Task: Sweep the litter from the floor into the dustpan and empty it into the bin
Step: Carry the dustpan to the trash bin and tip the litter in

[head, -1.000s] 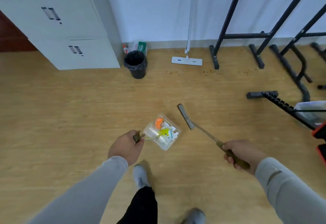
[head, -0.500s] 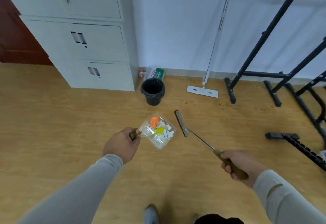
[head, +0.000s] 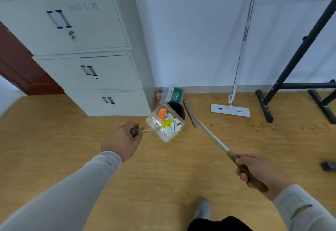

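The left hand (head: pixel 121 140) has its grip closed round the handle of the clear dustpan (head: pixel 165 125), held in the air just before the black bin (head: pixel 176 108) and loaded with litter (head: pixel 168 119). The right hand (head: pixel 258 171) grips the brush (head: pixel 205 128) by its brown handle, its head beside the bin

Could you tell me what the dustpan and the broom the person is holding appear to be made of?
The dustpan looks like clear, glossy plastic: the litter and floor show through its walls. The broom seems to have a shiny, probably metal shaft, with a matte brown grip in the right hand; whether that grip is wood or plastic is unclear.
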A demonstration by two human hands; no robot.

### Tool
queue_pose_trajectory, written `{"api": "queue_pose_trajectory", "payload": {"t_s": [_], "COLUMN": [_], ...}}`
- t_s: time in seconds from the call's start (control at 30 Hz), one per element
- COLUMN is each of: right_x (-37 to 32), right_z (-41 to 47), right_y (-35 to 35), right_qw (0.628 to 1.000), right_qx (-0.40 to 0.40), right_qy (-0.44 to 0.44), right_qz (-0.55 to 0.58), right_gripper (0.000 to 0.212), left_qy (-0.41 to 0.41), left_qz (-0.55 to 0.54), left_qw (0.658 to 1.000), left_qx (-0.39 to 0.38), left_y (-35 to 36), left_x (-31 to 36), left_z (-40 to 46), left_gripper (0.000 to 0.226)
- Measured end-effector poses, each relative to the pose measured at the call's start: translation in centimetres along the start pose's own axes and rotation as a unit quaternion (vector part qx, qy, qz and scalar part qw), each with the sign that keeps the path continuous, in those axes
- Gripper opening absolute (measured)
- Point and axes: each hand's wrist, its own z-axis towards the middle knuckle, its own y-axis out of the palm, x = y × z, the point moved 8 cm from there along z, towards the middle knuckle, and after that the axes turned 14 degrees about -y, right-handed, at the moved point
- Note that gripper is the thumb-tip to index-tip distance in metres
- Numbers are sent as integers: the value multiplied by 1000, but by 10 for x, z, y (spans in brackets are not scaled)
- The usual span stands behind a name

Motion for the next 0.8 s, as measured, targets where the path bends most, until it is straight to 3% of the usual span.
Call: {"api": "queue_pose_trajectory", "payload": {"t_s": [0.4,0.8], "right_x": [-73,-101], "right_z": [101,151], "right_y": [34,135], "right_qw": [1000,997], "right_qx": [13,57], "right_qy": [16,40], "right_qz": [2,30], "right_gripper": [15,18], "left_qy": [48,237], "left_qz": [80,187], "left_qw": [995,953], "left_qx": [26,19], "left_y": [-20,-14], "left_x": [61,73], "left_z": [142,261], "left_gripper": [28,30]}}
